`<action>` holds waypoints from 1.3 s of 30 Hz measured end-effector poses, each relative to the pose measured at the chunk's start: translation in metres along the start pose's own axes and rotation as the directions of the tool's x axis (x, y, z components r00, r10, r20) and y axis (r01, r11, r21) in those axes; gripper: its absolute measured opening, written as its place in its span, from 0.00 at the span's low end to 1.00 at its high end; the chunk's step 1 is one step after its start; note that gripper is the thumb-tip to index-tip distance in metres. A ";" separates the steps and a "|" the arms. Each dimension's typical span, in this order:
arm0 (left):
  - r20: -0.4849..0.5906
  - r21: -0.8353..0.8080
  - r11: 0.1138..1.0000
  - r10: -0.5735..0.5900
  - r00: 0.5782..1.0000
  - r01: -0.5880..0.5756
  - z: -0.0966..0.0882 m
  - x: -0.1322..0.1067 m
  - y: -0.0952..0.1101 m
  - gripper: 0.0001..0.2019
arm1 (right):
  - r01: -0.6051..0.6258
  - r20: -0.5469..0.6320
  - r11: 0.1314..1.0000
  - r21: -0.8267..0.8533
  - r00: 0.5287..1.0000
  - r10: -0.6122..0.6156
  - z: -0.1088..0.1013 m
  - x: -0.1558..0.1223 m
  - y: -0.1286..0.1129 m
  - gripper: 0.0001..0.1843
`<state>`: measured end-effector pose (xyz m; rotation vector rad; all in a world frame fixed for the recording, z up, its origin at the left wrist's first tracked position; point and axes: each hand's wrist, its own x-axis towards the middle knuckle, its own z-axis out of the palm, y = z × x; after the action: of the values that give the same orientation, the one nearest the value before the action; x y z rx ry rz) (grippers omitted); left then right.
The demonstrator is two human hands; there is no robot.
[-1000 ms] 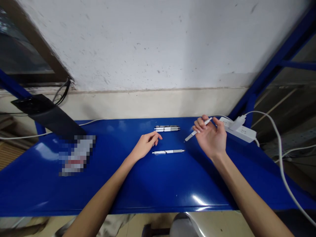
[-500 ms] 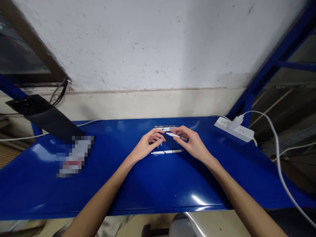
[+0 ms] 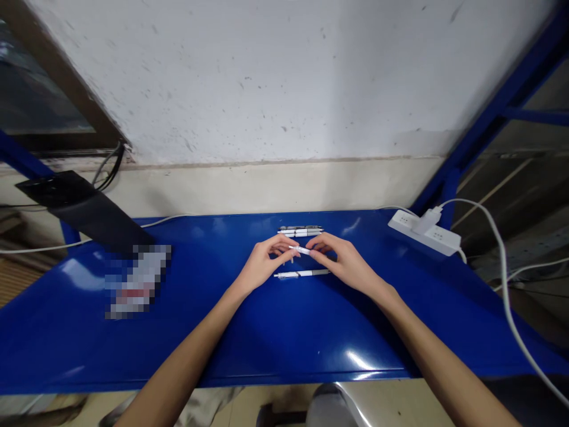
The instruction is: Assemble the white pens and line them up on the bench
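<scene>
Between my two hands, a little above the table, is a white pen (image 3: 302, 250). The fingertips of my left hand (image 3: 265, 259) are closed on its left end. My right hand (image 3: 344, 258) pinches its other end, and the fingers hide part of the barrel. A white pen with dark parts (image 3: 302, 274) lies crosswise on the blue table (image 3: 302, 332), nearer to me than the held one. Beyond my hands several pens (image 3: 301, 232) lie side by side, also crosswise.
A white power strip (image 3: 424, 232) with a plugged-in adapter and cable (image 3: 504, 279) sits at the table's right. On the left stands a dark slanted object (image 3: 100, 213), beside a blurred-out item (image 3: 140, 281). A wall (image 3: 284, 107) rises behind the table.
My right hand has brought the pen leftward and slightly lower. My left fingers have closed on its left end, where before they were apart from it.
</scene>
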<state>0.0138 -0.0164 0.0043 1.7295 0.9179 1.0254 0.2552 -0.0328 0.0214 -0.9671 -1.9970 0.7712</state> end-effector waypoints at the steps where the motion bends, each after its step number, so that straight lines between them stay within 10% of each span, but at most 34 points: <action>1: -0.036 -0.037 0.999 -0.004 0.999 0.003 -0.002 0.001 0.000 0.12 | -0.035 -0.047 0.999 -0.024 0.998 0.034 -0.002 0.000 0.000 0.10; 6: -0.203 -0.150 0.989 -0.039 0.979 0.008 -0.011 0.006 -0.001 0.13 | -0.179 -0.265 0.980 0.086 0.944 0.196 -0.011 0.002 0.009 0.17; 15: -0.182 -0.123 0.992 -0.052 0.982 0.030 -0.016 0.007 0.000 0.14 | -0.174 -0.272 0.958 0.229 0.933 0.235 -0.014 0.004 0.011 0.13; 26: 0.206 0.386 0.918 -0.176 0.963 0.086 -0.042 -0.002 0.007 0.12 | -0.281 0.122 0.954 -0.106 0.948 0.293 -0.016 -0.006 0.020 0.11; 39: 0.352 0.438 0.899 -0.194 0.916 0.022 -0.053 -0.005 0.004 0.13 | -0.161 0.228 0.966 -0.203 0.951 0.207 -0.015 -0.006 0.025 0.07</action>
<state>-0.0356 -0.0056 0.0204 2.1152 1.0131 0.3883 0.2795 -0.0222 0.0079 -1.2302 -2.2461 0.8571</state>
